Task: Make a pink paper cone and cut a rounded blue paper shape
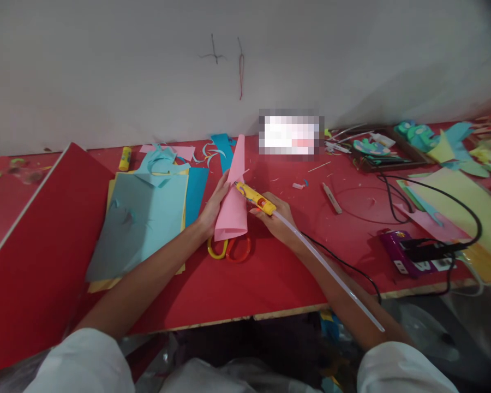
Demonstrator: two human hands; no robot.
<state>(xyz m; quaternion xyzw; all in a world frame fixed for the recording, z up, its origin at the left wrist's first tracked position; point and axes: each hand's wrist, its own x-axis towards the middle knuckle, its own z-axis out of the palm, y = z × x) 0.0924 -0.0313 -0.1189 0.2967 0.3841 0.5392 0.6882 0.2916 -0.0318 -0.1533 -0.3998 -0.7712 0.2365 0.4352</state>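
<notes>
My left hand (213, 204) holds a pink paper cone (234, 202) from its left side, fingers pressed along the paper. My right hand (276, 218) grips a yellow glue gun (256, 198) whose tip touches the cone's seam near the middle. A long clear glue stick (327, 267) sticks out the gun's back over my forearm. Orange and yellow scissors (229, 248) lie under the cone's wide end on the red table (270, 273).
Light blue and yellow paper sheets (143, 218) lie to the left, with a yellow glue stick (125, 158) behind them. A purple power strip (409, 254) with black cables sits at right. Paper scraps, a tray and coloured cut-outs (417, 136) crowd the far right.
</notes>
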